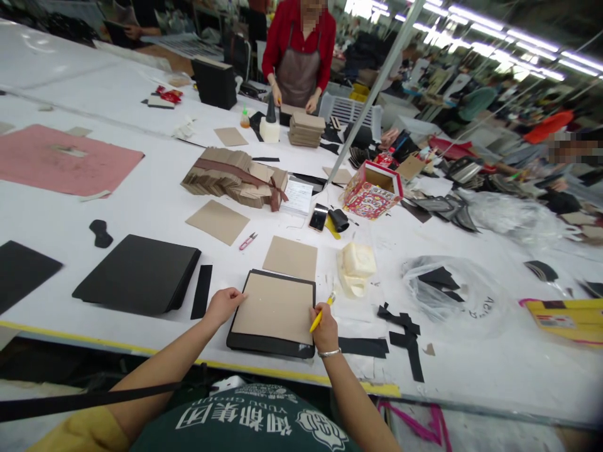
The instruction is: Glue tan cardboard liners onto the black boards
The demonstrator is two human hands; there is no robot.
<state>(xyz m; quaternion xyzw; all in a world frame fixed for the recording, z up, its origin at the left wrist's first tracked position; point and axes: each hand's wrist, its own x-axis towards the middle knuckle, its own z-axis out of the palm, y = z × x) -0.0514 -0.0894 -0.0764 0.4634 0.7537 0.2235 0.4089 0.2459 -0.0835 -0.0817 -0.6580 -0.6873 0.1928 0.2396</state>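
A flat tan cardboard sheet (273, 306) lies on a slightly larger stack of black panels (264, 343) in front of me. My left hand (225, 306) is closed, its thumb and fingertips pinching the sheet's left edge. With my right hand (325, 328) I grip a slim yellow pen-like tool (316, 321), while the same fingers touch the sheet's right edge. Just beyond lies another tan sheet (291, 257). To the left are a black strip (202, 292) and a stack of black panels (137, 271).
A cream plastic container (358, 263), small pink scissors (247, 241), a phone (318, 217) and a tied bundle of tan boards (230, 177) lie farther back. Black strips (409, 339) and a clear plastic bag (452, 295) are at right. A co-worker in red (301, 50) stands across the table.
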